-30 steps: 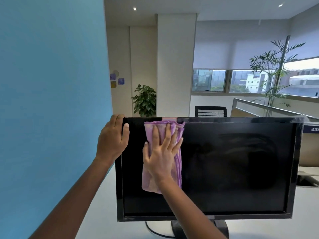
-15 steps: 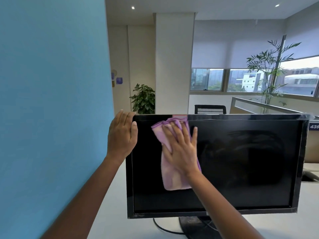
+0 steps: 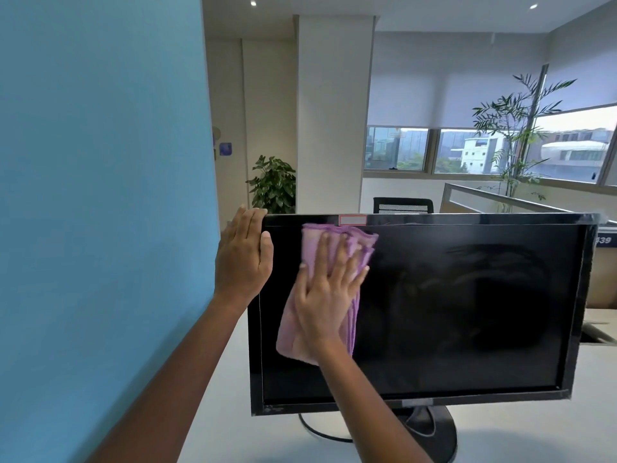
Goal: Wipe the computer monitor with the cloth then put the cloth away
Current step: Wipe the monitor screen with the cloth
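A black computer monitor (image 3: 467,312) with a dark screen stands on a white desk. My left hand (image 3: 242,259) grips the monitor's upper left edge, fingers behind it and thumb on the front bezel. A folded purple cloth (image 3: 314,235) lies flat against the upper left part of the screen. My right hand (image 3: 329,289) presses it there with fingers spread, covering the cloth's middle. The cloth's lower end hangs down past my wrist.
A blue partition wall (image 3: 100,212) stands close on the left. The monitor's round black stand (image 3: 430,429) and a cable rest on the white desk (image 3: 534,442). Behind are a black chair (image 3: 402,205), potted plants, a pillar and windows.
My right hand has slid the cloth from the screen's left side a little rightward, and its fingers have turned from tilting left to pointing up. The left hand keeps its hold on the edge.
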Demonstrator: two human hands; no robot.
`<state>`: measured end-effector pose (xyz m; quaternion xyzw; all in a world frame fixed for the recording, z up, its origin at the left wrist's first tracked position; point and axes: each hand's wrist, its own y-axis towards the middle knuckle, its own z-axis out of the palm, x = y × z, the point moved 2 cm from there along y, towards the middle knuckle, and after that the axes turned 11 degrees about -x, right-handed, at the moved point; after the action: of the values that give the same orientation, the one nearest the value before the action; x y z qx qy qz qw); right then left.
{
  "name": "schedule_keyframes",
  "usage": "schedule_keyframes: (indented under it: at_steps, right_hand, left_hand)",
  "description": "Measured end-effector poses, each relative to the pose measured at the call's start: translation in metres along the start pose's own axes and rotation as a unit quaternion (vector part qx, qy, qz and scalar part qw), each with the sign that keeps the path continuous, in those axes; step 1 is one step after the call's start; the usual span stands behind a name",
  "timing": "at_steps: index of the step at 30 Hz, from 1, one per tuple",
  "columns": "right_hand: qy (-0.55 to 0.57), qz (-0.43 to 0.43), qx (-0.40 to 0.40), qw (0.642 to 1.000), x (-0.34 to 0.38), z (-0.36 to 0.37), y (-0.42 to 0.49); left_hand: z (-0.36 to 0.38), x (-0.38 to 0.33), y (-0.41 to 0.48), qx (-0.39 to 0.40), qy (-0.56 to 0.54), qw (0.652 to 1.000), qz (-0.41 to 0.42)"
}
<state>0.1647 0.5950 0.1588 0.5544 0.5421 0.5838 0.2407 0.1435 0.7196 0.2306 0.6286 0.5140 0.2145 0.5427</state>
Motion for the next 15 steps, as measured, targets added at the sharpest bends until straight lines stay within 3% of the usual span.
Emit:
schedule_keyframes:
  at_steps: [4,12,13,15]
  right_hand:
    - [-0.039,-0.286,0.054,0.956,-0.005,0.007,-0.044]
    - [-0.09,-0.565,0.119,0.811,-0.089,-0.004,-0.097]
    - [-0.092,-0.563,0.11,0.814,-0.095,-0.008,-0.092]
    - [-0.088,-0.494,0.069,0.863,-0.099,-0.016,-0.07]
  left_hand:
    - [0.003,0.0,-0.004,0.012,-0.002,1.0,0.009]
    - [0.014,0.004,-0.065,-0.015,-0.094,0.994,-0.059]
    - [0.015,0.006,-0.074,-0.013,-0.107,0.992,-0.073]
    - [0.017,0.007,-0.089,-0.011,-0.121,0.988,-0.094]
